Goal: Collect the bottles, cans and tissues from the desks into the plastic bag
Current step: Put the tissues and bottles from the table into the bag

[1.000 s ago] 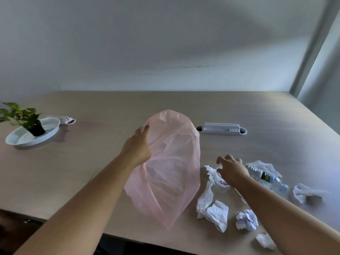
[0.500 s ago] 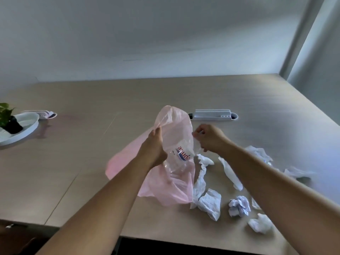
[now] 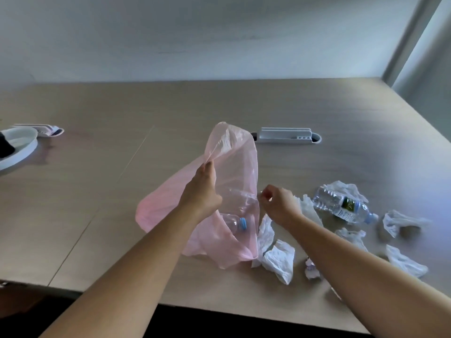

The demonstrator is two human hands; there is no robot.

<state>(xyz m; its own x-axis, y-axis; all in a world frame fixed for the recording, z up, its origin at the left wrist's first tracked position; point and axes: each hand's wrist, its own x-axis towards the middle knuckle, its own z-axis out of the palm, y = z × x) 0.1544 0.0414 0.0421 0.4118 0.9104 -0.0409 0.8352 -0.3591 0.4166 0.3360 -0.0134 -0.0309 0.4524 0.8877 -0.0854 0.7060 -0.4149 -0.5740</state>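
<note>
Bottle (image 3: pixel 341 209) with dark green label (image 3: pixel 348 205), lettering illegible, among tissues (image 3: pixel 280 261) on desk (image 3: pixel 292 106)

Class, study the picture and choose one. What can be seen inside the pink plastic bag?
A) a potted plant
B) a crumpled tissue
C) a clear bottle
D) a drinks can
C: a clear bottle with a blue cap lies in the mouth of the pink plastic bag, which the left hand holds open.
</note>
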